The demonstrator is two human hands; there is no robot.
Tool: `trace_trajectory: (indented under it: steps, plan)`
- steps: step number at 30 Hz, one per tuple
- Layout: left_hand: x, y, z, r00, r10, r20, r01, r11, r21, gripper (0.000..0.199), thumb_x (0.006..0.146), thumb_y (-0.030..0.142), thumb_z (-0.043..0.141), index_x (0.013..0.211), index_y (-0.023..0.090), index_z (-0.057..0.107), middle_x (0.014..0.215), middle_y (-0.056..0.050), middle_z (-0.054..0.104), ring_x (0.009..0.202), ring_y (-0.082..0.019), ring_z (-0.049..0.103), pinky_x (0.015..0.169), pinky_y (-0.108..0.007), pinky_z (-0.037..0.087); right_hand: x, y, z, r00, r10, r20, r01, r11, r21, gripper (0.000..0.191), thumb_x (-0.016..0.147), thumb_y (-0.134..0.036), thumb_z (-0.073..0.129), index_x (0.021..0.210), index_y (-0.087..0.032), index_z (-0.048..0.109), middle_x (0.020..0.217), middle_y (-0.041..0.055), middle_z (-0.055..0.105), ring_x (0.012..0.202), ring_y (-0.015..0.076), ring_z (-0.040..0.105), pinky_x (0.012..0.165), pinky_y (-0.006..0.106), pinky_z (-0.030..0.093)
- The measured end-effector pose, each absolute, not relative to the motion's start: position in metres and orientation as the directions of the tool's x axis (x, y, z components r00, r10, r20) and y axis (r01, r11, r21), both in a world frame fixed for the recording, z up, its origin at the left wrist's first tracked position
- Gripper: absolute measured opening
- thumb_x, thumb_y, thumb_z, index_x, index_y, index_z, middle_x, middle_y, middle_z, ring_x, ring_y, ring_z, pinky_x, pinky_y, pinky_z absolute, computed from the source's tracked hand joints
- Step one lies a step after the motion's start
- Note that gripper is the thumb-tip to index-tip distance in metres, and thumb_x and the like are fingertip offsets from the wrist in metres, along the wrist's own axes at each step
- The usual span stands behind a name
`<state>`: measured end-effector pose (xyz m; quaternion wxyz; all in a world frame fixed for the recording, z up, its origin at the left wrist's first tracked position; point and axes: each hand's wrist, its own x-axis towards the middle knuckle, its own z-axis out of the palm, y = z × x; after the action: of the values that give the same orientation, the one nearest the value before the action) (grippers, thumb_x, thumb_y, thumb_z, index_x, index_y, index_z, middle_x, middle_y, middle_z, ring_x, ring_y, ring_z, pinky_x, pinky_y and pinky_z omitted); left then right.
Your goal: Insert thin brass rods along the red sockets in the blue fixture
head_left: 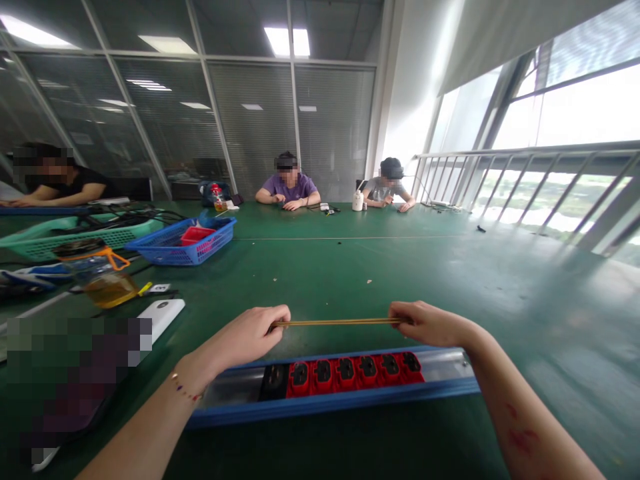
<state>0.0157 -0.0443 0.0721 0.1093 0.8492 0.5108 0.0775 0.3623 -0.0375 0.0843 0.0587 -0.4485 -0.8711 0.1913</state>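
Hands: left hand (253,333) and right hand (425,323) each pinch one end of a thin rod (337,323), held level above the near power strip (345,377).

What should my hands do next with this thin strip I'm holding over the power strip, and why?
Probably lower the thin strip toward the red sockets. Your left hand and right hand pinch its two ends, holding it level and parallel above the power strip, apart from it. It already runs along the row, so a short downward move seems all that is needed.
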Motion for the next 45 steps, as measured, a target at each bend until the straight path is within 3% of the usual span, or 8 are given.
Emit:
trace_trajectory:
  steps: [4,7,14,20,26,45]
  plan:
    - [0.011,-0.063,0.09,0.463,0.885,-0.049,0.845,-0.424,0.326,0.012,0.08,0.03,0.038,0.085,0.023,0.047,0.067,0.004,0.054,0.058,-0.012,0.047,0.054,-0.022,0.029,0.366,-0.052,0.102,-0.641,0.751,-0.157,0.704,0.495,-0.509,0.022,0.082,-0.035,0.045,0.093,-0.018,0.054,0.061,-0.0036,0.051,0.054,0.0096,0.042,0.049,0.02,0.033]
    - [0.009,-0.074,0.098,0.501,0.853,-0.148,0.822,-0.416,0.39,0.019,0.082,0.037,0.038,0.091,0.024,0.047,0.073,0.003,0.057,0.062,-0.013,0.05,0.056,-0.021,0.031,0.37,-0.053,0.103,-0.646,0.73,-0.223,0.678,0.414,-0.607,0.033,0.083,-0.047,0.043,0.084,-0.016,0.056,0.062,-0.0019,0.053,0.053,0.009,0.044,0.048,0.019,0.035]
    - [0.007,-0.075,0.103,0.585,0.752,-0.304,0.761,-0.379,0.527,0.024,0.083,0.043,0.039,0.096,0.024,0.046,0.066,0.005,0.058,0.057,-0.012,0.052,0.051,-0.019,0.035,0.387,-0.044,0.087,-0.653,0.627,-0.424,0.646,0.17,-0.744,0.038,0.074,-0.052,0.055,0.082,-0.015,0.054,0.059,-0.0006,0.059,0.047,0.0096,0.051,0.045,0.02,0.039]
    - [-0.002,-0.07,0.098,0.578,0.712,-0.397,0.753,-0.28,0.595,0.02,0.081,0.04,0.042,0.09,0.023,0.045,0.072,0.004,0.063,0.057,-0.011,0.058,0.051,-0.019,0.04,0.388,-0.04,0.079,-0.655,0.58,-0.484,0.647,0.099,-0.756,0.037,0.075,-0.052,0.055,0.081,-0.016,0.047,0.061,0.0007,0.061,0.049,0.0125,0.056,0.045,0.022,0.042]
    - [-0.002,-0.065,0.09,0.548,0.707,-0.447,0.78,-0.239,0.578,0.023,0.077,0.043,0.045,0.088,0.023,0.045,0.07,0.003,0.065,0.057,-0.013,0.06,0.05,-0.02,0.041,0.383,-0.039,0.074,-0.647,0.575,-0.501,0.67,0.116,-0.733,0.039,0.075,-0.054,0.053,0.082,-0.017,0.044,0.06,-0.0004,0.061,0.049,0.0128,0.058,0.045,0.021,0.041]
    - [-0.003,-0.065,0.089,0.556,0.689,-0.466,0.774,-0.225,0.592,0.023,0.077,0.041,0.047,0.088,0.022,0.048,0.072,0.002,0.065,0.052,-0.012,0.058,0.051,-0.02,0.043,0.385,-0.035,0.068,-0.608,0.613,-0.504,0.731,0.185,-0.657,0.04,0.069,-0.053,0.059,0.082,-0.017,0.047,0.068,0.0013,0.062,0.059,0.0156,0.061,0.05,0.022,0.043]
